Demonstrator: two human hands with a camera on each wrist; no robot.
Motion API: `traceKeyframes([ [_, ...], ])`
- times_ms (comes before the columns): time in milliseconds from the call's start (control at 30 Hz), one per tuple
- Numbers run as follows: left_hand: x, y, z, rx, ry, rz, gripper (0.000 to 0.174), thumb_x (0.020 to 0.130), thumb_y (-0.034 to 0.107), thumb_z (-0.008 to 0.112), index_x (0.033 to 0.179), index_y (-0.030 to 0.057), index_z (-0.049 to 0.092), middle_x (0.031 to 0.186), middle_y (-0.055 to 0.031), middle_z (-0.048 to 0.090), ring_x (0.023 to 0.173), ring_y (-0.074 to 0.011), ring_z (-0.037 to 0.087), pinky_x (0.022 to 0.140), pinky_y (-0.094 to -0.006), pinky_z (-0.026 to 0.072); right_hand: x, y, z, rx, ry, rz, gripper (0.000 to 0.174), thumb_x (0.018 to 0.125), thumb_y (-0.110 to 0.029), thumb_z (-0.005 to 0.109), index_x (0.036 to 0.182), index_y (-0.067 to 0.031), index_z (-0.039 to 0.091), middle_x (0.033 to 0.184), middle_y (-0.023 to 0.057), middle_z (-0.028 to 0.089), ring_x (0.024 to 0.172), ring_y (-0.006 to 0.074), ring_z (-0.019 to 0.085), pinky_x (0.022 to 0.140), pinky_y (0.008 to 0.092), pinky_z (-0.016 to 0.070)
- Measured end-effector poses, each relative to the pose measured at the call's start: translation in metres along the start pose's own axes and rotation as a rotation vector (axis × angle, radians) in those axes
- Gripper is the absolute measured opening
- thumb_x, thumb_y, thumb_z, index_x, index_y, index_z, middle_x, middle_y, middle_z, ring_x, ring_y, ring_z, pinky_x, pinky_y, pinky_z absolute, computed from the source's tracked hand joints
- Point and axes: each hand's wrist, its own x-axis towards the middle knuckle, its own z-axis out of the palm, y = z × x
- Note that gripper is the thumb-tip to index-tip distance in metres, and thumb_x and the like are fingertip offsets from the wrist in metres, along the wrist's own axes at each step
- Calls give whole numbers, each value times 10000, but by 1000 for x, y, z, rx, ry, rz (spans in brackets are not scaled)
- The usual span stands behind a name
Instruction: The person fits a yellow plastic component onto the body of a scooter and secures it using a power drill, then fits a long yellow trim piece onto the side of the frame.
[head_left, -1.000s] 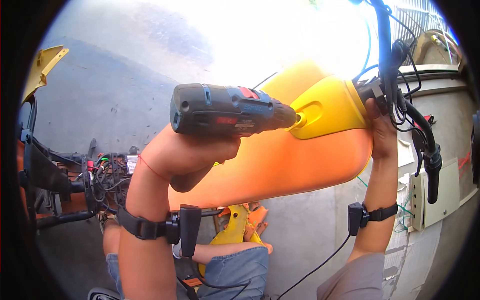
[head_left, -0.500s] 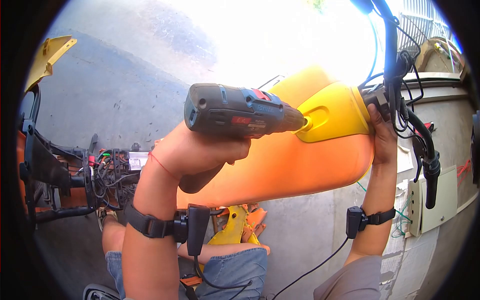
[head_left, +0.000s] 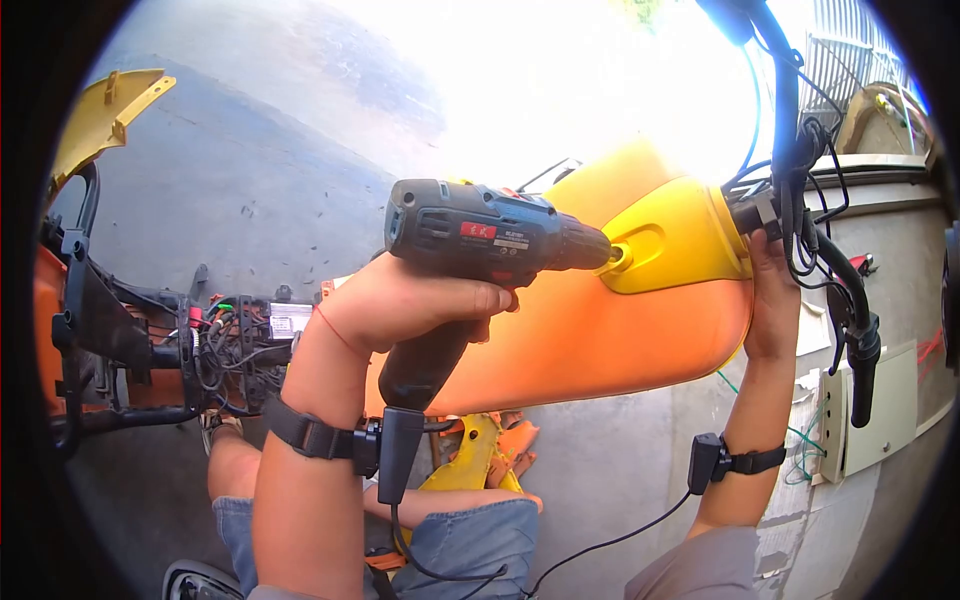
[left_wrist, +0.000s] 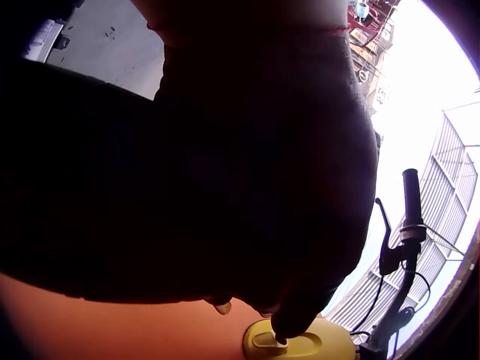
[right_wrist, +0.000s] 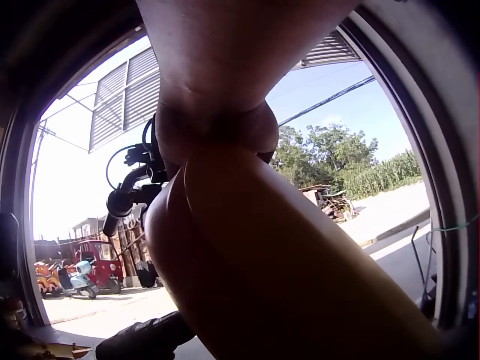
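Observation:
My left hand [head_left: 425, 305] grips a blue-and-black cordless drill [head_left: 480, 230] by its handle, the thumb lying along the side. The drill's tip is right at a round recess in a yellow cover [head_left: 675, 235]. That cover sits on a large orange body panel [head_left: 590, 340] of a scooter. At the panel's far right end, below the handlebar stem, my right hand [head_left: 772, 300] holds the edge, its fingers partly hidden. In the left wrist view the left hand [left_wrist: 270, 172] is in deep shadow. The right wrist view has the right hand [right_wrist: 217, 131] against the panel's end.
A handlebar [head_left: 845, 270] with loose cables rises at the right. On the left, a bare frame [head_left: 125, 340] carries exposed wiring. Yellow and orange broken panels [head_left: 480, 450] lie on the floor below. A grey metal box [head_left: 880, 410] stands at the right.
The drill has turned so its side label and handle show more, and it stands slightly farther right in view. The left wrist has rotated with it. The right hand sits a little lower.

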Motion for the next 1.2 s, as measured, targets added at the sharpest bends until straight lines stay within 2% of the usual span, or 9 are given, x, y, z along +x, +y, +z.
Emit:
traceKeyframes([
  [33, 0, -2, 0, -24, -19, 21, 255, 820, 121, 737, 1046, 22, 674, 860, -48, 669, 674, -140, 654, 600, -298, 558, -11, -4, 1, -6, -2, 0, 469, 972, -264, 669, 1345, -21, 523, 1269, 87, 606, 1207, 186, 544, 1059, 341, 396],
  [100, -4, 0, 0, -68, -8, -15, 260, 817, 107, 733, 1052, 16, 671, 867, -58, 671, 669, -146, 655, 596, -300, 557, -38, -13, 11, -402, 156, -265, 466, 997, -268, 621, 1349, 11, 496, 1267, 92, 598, 1199, 187, 540, 1054, 339, 394],
  [267, -33, 11, -15, -222, 106, -2, 316, 781, 102, 735, 1068, 3, 647, 875, -105, 676, 613, -165, 635, 561, -303, 555, -87, -12, 35, -629, 189, -304, 323, 978, -180, 603, 1238, 5, 546, 1234, 118, 570, 1199, 228, 514, 1047, 386, 365],
  [367, -41, 21, -17, -173, 217, 48, 306, 790, 123, 727, 1061, 5, 651, 857, -94, 677, 616, -158, 636, 566, -302, 555, -88, -17, 56, -1076, -84, -739, 268, 846, -80, 696, 1107, -42, 644, 1104, 80, 588, 1072, 263, 542, 981, 400, 390],
  [467, -39, 19, -23, -173, 256, 131, 304, 834, 117, 676, 1105, -10, 626, 863, -104, 682, 597, -154, 636, 579, -292, 557, -80, -20, 79, -1247, -191, -831, 266, 819, -82, 705, 1083, -60, 684, 1011, 54, 591, 1020, 254, 543, 937, 391, 405],
  [600, -33, 18, -27, -178, 332, 186, 323, 842, 138, 674, 1123, -10, 618, 884, -103, 678, 622, -147, 640, 598, -294, 562, -51, -9, 108, -1385, -393, -904, 259, 809, -91, 680, 1063, -58, 715, 974, 53, 606, 999, 236, 550, 898, 384, 417],
  [767, -22, 16, -30, -199, 291, 164, 314, 844, 134, 679, 1118, -10, 622, 888, -96, 674, 635, -148, 643, 607, -295, 567, -39, -3, 116, -1584, -519, -901, 70, 758, -81, 626, 800, -63, 680, 924, 68, 591, 954, 234, 551, 866, 362, 428],
  [867, -16, 11, -31, -234, 287, 148, 294, 847, 125, 681, 1102, -11, 630, 884, -92, 673, 635, -147, 644, 608, -295, 571, -37, -1, 119, -1532, -503, -909, 26, 749, -63, 617, 727, -76, 612, 883, 78, 564, 933, 244, 544, 854, 368, 432],
  [1200, -15, 7, -27, -193, 261, 60, 246, 830, 133, 691, 1042, 14, 651, 867, -65, 669, 664, -145, 646, 610, -304, 565, -31, -4, 118, -1552, -541, -916, 86, 740, -75, 664, 753, -58, 581, 887, 107, 546, 932, 278, 540, 848, 390, 439],
])
